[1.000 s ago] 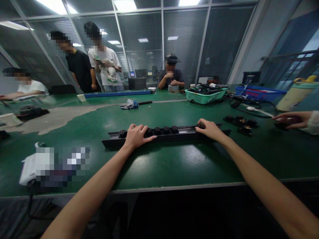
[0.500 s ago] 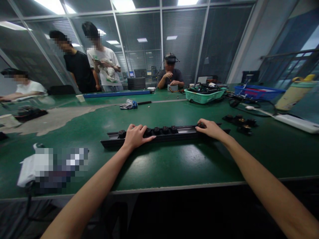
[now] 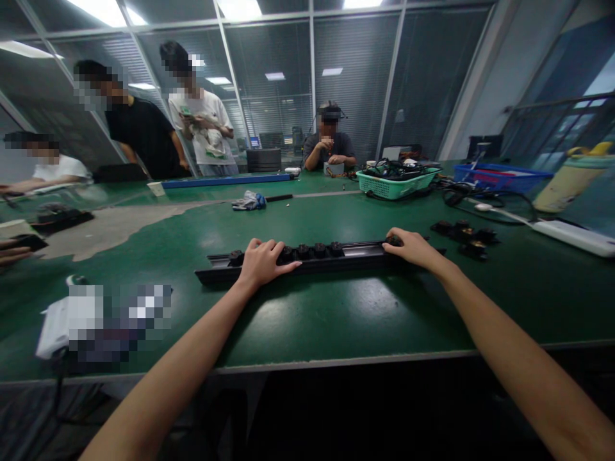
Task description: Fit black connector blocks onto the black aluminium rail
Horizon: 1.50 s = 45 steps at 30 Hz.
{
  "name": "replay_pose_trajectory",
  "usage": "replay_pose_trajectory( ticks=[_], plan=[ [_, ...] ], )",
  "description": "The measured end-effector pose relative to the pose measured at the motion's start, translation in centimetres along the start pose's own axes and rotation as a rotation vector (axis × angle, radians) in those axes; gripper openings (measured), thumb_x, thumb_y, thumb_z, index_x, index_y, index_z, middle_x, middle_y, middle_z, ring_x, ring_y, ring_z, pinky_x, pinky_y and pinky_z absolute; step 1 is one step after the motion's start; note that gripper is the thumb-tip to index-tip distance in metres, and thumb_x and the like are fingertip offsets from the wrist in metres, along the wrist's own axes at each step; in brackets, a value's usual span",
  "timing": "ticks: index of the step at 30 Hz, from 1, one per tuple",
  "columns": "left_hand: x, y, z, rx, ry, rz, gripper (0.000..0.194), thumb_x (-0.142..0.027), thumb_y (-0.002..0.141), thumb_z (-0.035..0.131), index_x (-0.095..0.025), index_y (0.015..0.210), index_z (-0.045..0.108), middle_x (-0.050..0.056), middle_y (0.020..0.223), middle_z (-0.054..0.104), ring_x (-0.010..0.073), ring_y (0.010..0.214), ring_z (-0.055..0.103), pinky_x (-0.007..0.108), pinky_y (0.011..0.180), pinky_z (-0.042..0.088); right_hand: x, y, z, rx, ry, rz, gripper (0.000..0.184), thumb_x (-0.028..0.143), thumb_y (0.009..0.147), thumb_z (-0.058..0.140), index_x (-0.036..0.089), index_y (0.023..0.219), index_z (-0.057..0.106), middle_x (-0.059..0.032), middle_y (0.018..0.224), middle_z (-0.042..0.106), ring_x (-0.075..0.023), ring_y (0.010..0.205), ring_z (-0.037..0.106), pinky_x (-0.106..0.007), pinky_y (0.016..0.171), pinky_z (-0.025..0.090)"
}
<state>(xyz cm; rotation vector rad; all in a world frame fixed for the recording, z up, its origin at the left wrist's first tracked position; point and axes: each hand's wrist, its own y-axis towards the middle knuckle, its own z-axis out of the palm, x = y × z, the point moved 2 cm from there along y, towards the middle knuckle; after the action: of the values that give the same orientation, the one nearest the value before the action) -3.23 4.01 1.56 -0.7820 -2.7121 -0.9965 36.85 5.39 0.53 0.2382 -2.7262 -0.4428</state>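
Note:
A long black channel-shaped rail [image 3: 331,264] lies crosswise on the green table. Several black round-topped parts [image 3: 319,250] sit in its channel, grouped left of the middle. My left hand [image 3: 262,261] is wrapped over the left half of the rail, its thumb stretched along the near wall, and hides some of the parts. Toward the right end of the rail, my right hand [image 3: 412,248] pinches another small black part [image 3: 394,241] between thumb and fingers, in or just over the channel. More loose black parts [image 3: 464,232] lie on the table right of the rail.
A green basket [image 3: 396,187] of cables, a blue tray [image 3: 509,179], a bottle [image 3: 571,184] and a white power strip [image 3: 574,238] stand beyond on the right. A white charger [image 3: 60,326] lies front left. Several people are around the table.
My right hand has shifted slightly right along the rail with the small black part. A person in black leans further left, and another person's hand with a dark object has appeared at the left edge.

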Motion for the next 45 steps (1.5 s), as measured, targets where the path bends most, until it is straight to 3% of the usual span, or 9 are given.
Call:
replay_pose_trajectory(
  ticks=[29,45],
  plan=[
    [-0.1,0.1,0.1,-0.004,-0.021,-0.011,0.064,-0.077,0.086,0.041,-0.018,0.095,0.066,0.01,0.085,0.067,0.0243,0.074,0.061,0.041,0.082,0.037,-1.8,0.2,-0.4,0.022,-0.019,0.12,0.028,0.045,0.076,0.059,0.023,0.092,0.061,-0.0064,0.087,0.069,-0.0243,0.083,0.064,-0.033,0.072,0.046],
    [-0.1,0.1,-0.2,0.002,-0.023,-0.008,0.063,-0.076,0.086,0.041,-0.018,0.093,0.066,0.01,0.085,0.067,0.0237,0.074,0.061,0.041,0.083,0.037,-2.7,0.4,-0.9,0.061,-0.093,0.26,0.031,0.048,0.075,0.062,0.023,0.094,0.062,-0.0074,0.093,0.07,-0.0259,0.087,0.064,-0.033,0.074,0.047]
  ],
)
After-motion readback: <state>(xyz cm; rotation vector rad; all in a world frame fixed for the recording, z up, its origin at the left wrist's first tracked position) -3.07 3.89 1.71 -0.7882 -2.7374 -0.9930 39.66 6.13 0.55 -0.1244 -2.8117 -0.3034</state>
